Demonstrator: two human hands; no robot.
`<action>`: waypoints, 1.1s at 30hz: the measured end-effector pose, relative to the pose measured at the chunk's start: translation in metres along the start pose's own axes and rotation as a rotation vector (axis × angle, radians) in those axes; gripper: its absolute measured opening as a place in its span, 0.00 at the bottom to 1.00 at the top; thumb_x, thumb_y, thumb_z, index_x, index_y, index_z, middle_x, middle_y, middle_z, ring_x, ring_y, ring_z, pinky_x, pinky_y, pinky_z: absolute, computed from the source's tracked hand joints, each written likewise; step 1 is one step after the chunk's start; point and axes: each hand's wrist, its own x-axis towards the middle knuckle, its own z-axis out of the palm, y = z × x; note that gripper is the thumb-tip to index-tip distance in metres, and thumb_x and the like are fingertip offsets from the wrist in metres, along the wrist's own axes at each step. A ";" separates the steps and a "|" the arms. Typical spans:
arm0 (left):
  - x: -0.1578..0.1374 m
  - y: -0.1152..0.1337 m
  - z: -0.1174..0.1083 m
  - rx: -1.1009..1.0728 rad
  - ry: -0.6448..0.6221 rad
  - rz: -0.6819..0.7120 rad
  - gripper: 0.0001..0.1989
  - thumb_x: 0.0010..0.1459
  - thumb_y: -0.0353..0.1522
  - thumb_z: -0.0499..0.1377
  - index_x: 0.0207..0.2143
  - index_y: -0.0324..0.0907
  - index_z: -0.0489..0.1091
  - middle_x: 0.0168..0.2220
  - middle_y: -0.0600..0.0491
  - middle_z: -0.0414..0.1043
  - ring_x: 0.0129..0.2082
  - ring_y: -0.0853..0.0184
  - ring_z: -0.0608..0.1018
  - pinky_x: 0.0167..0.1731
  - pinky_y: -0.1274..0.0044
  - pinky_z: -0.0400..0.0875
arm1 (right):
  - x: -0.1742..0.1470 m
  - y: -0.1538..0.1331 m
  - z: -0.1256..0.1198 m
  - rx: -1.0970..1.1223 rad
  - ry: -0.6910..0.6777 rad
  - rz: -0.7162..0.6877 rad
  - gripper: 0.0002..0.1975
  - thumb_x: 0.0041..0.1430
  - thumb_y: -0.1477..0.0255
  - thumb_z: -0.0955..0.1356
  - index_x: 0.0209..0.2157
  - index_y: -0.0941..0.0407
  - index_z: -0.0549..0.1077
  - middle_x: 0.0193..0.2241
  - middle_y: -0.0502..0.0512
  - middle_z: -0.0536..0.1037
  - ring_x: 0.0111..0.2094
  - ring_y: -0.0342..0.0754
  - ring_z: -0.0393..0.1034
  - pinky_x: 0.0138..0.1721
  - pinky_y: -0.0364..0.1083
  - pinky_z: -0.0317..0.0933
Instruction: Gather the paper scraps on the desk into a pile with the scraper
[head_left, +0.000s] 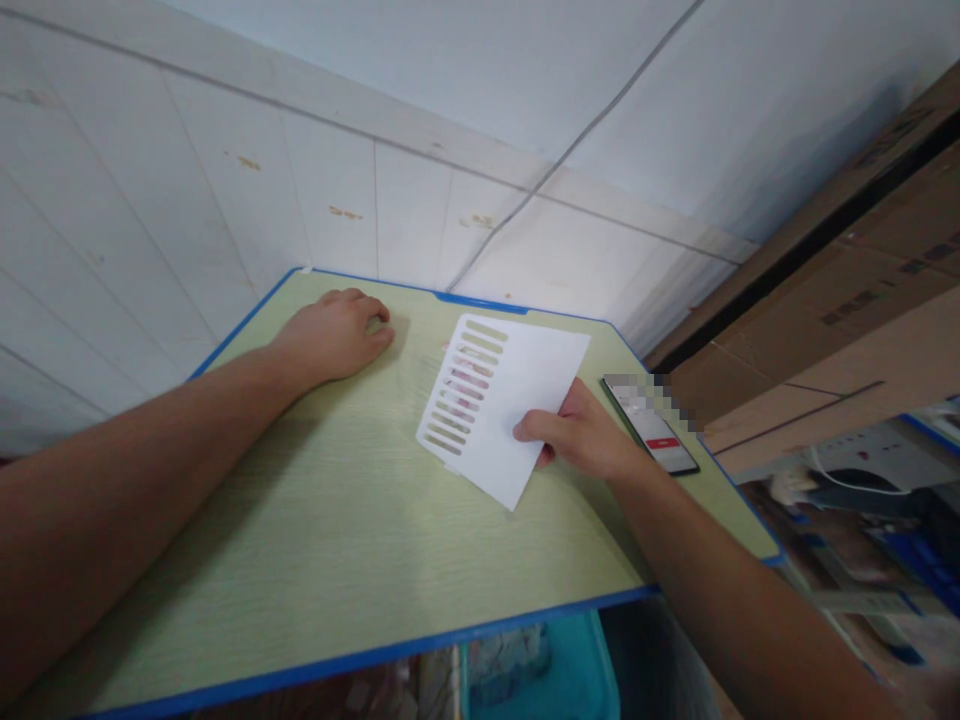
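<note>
My right hand (pixel 577 435) grips a white card (pixel 536 400) by its right side, thumb on top and fingers underneath. A row of long rounded slots is cut along the card's left side. It is tilted over the desk. Through the slots shows something with a pink pattern, and a clear filmy edge (pixel 424 375) sticks out at the left; what it is, I cannot make out. My left hand (pixel 337 335) rests on the desk to the left of the card, fingers loosely bent, thumb apart, with nothing visible in it.
The pale green desk (pixel 322 530) has a blue rim. A phone (pixel 656 430) lies right of my right hand. Behind stands a white wall (pixel 315 170) with a grey cable (pixel 585 130). Cardboard boxes (pixel 840 300) lean at right. A teal bin (pixel 577 665) sits below the front edge.
</note>
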 end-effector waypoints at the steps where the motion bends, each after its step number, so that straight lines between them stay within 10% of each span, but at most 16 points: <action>1: 0.000 0.000 0.000 0.003 0.000 -0.002 0.32 0.77 0.48 0.51 0.67 0.45 0.84 0.70 0.40 0.83 0.73 0.45 0.80 0.74 0.60 0.74 | -0.001 -0.001 0.000 0.001 -0.011 0.002 0.13 0.51 0.68 0.79 0.38 0.53 0.79 0.27 0.49 0.83 0.23 0.45 0.71 0.21 0.40 0.65; 33: -0.004 0.004 -0.007 -0.034 -0.025 0.028 0.29 0.80 0.47 0.55 0.67 0.38 0.83 0.71 0.35 0.82 0.72 0.44 0.79 0.77 0.55 0.73 | -0.008 -0.003 0.021 0.065 -0.162 0.078 0.13 0.54 0.70 0.81 0.39 0.54 0.80 0.28 0.47 0.84 0.23 0.44 0.73 0.22 0.40 0.69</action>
